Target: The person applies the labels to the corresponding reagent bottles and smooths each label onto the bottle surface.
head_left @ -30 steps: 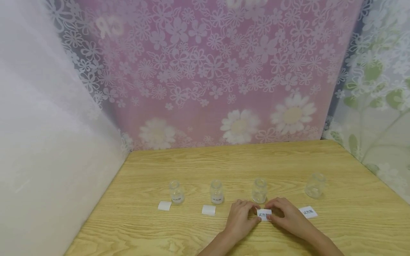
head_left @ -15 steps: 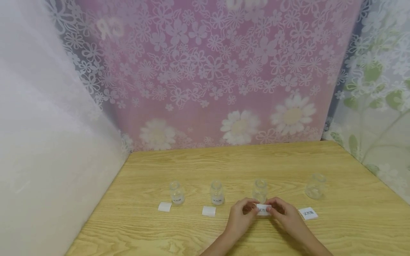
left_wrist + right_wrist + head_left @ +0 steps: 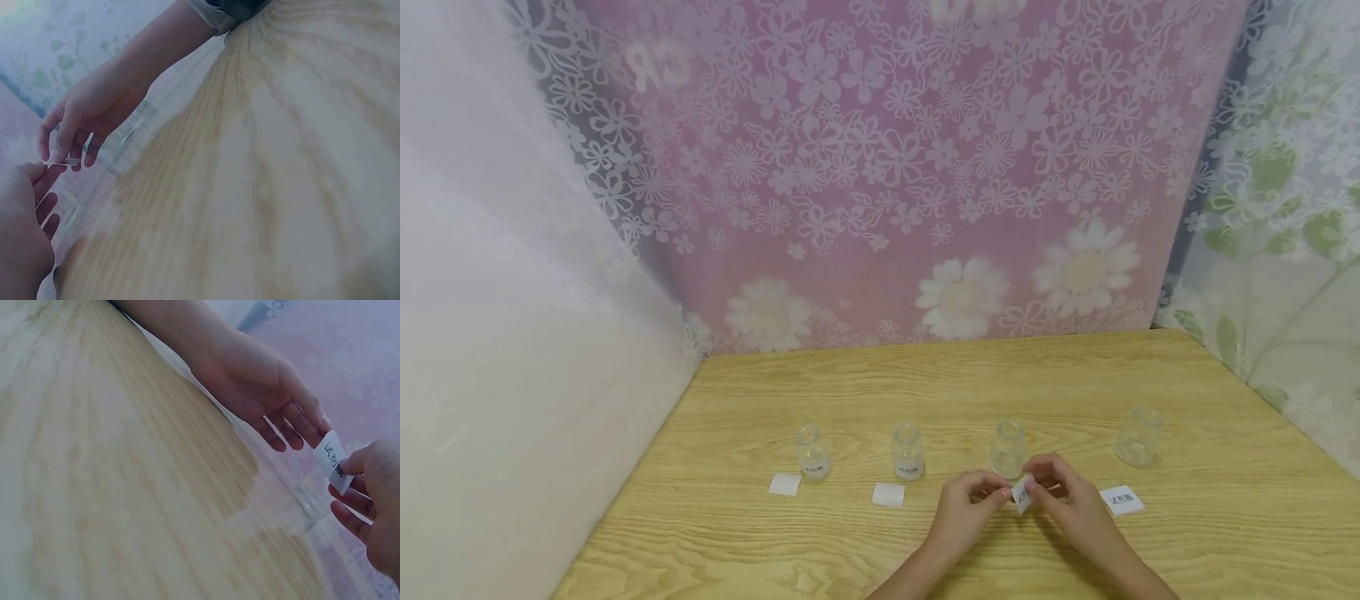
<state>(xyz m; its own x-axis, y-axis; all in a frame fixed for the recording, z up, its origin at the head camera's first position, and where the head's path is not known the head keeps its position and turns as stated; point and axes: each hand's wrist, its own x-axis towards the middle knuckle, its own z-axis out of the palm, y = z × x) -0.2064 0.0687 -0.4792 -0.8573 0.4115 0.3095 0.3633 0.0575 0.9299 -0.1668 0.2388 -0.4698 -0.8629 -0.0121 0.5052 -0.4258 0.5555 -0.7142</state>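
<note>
A small white label (image 3: 1022, 493) with dark printed characters is held tilted between my two hands, just in front of a clear glass bottle (image 3: 1008, 450). My right hand (image 3: 1072, 502) pinches it, thumb on the printed face, as the right wrist view also shows. The thumb and index finger of my left hand (image 3: 967, 510) pinch the label's opposite edge; the exact grip there is small in view. Another printed label (image 3: 1123, 500) lies on the table right of my right hand. Behind it stands a clear glass bottle (image 3: 1138, 437) that shows no label.
Two glass bottles with printed labels near their bases, the leftmost bottle (image 3: 813, 452) and its neighbour (image 3: 907, 452), stand to the left. In front of them lie a blank white paper piece (image 3: 785, 484) and a second paper piece (image 3: 889, 495). Flowered curtains (image 3: 895, 175) enclose the wooden table (image 3: 715, 533).
Both hands have raised the label from near the table toward the bottle. It has turned from facing me flat to a slanted, edgewise angle. The bottles and papers stay put.
</note>
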